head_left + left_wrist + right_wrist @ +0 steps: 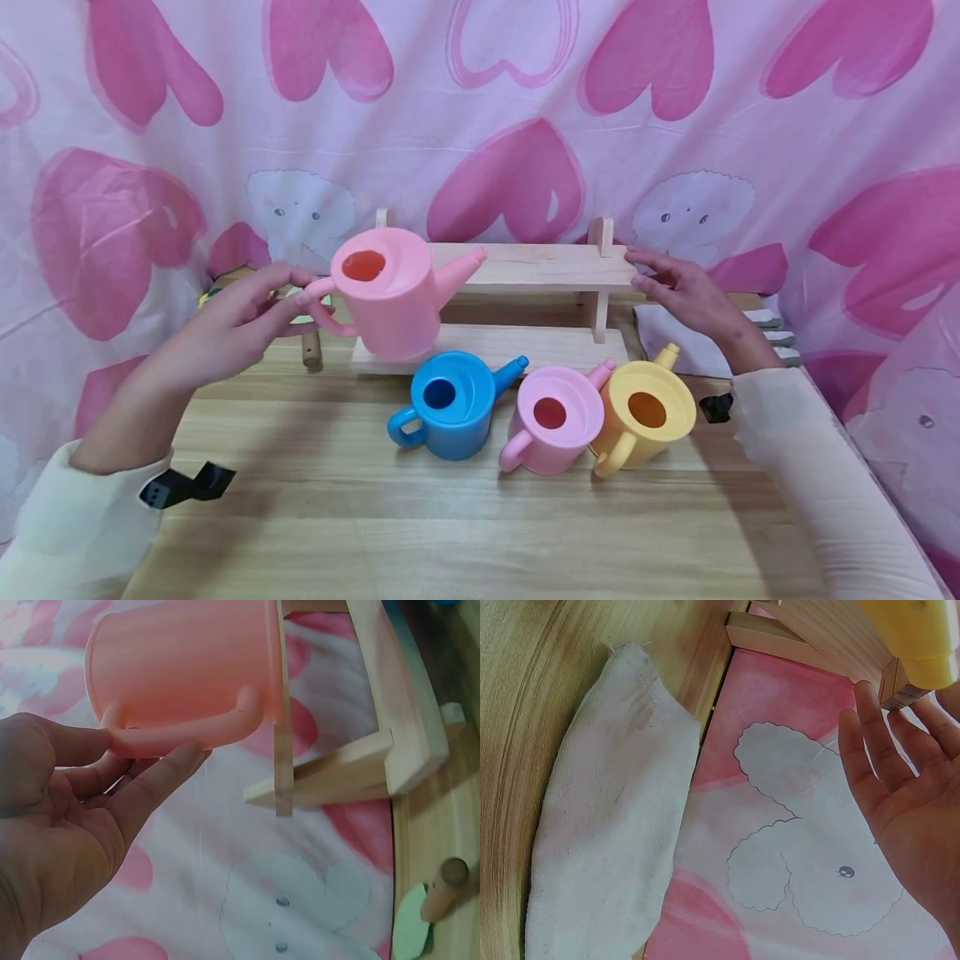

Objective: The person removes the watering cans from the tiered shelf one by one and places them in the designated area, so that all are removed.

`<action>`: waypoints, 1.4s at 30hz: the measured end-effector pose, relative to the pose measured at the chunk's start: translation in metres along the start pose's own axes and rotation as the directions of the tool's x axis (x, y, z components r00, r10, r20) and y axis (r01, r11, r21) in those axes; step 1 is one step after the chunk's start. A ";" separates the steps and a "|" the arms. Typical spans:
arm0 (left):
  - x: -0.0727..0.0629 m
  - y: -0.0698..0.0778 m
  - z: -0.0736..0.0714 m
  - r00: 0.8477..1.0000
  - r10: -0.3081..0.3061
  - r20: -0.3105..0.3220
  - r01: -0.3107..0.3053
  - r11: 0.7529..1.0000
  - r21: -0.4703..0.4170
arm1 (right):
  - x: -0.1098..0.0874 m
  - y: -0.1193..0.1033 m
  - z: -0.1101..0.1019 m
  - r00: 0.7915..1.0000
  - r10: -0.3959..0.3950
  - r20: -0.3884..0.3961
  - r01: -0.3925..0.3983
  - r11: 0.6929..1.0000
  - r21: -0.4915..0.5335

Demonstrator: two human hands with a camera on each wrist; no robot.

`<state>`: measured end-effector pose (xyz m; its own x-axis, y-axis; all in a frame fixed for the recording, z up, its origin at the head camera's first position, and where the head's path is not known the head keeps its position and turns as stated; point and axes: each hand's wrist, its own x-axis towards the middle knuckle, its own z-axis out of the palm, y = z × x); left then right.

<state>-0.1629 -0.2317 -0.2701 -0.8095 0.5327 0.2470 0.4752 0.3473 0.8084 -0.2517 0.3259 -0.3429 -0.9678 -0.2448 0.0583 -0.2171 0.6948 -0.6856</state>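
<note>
My left hand [243, 321] grips the handle of a salmon-pink toy watering can [393, 300]. In the left wrist view, thumb and fingers curl round that can's handle [180, 737]. The can is at the left end of a two-tier wooden shelf [525, 267]; whether it touches the upper board cannot be told. At the shelf's right end, my right hand [686, 296] has its fingers extended, fingertips at the upper board's end. In front of the shelf stand a blue watering can [453, 417], a lighter pink one [555, 417] and a yellow one [647, 408].
A white cloth [619, 817] lies on the wooden table [420, 533] to the shelf's right. At its left is a brown wooden handle [311, 350] with a light green piece [411, 922]. A pink heart-patterned curtain [510, 167] hangs behind.
</note>
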 end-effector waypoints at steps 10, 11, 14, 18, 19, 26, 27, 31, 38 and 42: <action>-0.049 -0.015 -0.009 0.996 -0.064 -0.066 0.067 0.997 0.041 | 0.004 -0.002 0.006 1.000 -0.026 0.009 0.026 1.000 0.005; -0.053 -0.017 -0.010 0.996 -0.069 -0.063 0.072 0.997 0.038 | 0.004 -0.002 0.006 1.000 -0.023 0.012 0.023 1.000 0.008; -0.063 -0.020 -0.010 0.994 -0.086 -0.068 0.089 0.995 0.045 | 0.005 -0.002 0.006 1.000 -0.026 0.014 0.026 1.000 0.006; -0.075 -0.025 -0.008 0.991 -0.118 -0.065 0.120 0.993 0.025 | 0.006 -0.002 0.006 0.999 -0.044 0.010 0.044 0.999 0.009; -0.077 -0.027 -0.006 0.990 -0.128 -0.064 0.130 0.991 0.015 | 0.006 -0.001 0.005 0.999 -0.047 0.009 0.046 0.999 0.009; -0.084 -0.034 0.004 0.984 -0.168 -0.065 0.167 0.986 -0.022 | 0.002 0.001 0.004 0.999 -0.043 -0.013 0.043 0.999 0.014; -0.085 -0.035 0.005 0.984 -0.167 -0.065 0.166 0.986 -0.027 | 0.001 0.001 0.004 0.999 -0.046 -0.015 0.046 0.999 0.020; -0.089 -0.038 0.009 0.986 -0.158 -0.061 0.156 0.987 -0.044 | 0.001 0.001 0.005 0.998 -0.054 -0.018 0.055 0.998 0.035; -0.095 -0.038 0.016 0.986 -0.159 -0.042 0.154 0.982 -0.111 | 0.002 0.002 0.005 0.998 -0.059 -0.025 0.060 0.997 0.038; -0.096 -0.038 0.019 0.984 -0.179 -0.021 0.176 0.978 -0.113 | 0.002 0.002 0.006 0.998 -0.054 -0.026 0.055 0.998 0.040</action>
<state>-0.0964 -0.2818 -0.3343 -0.8884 0.4458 0.1094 0.2837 0.3461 0.8943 -0.2534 0.3231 -0.3487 -0.9577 -0.2644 0.1136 -0.2644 0.6527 -0.7100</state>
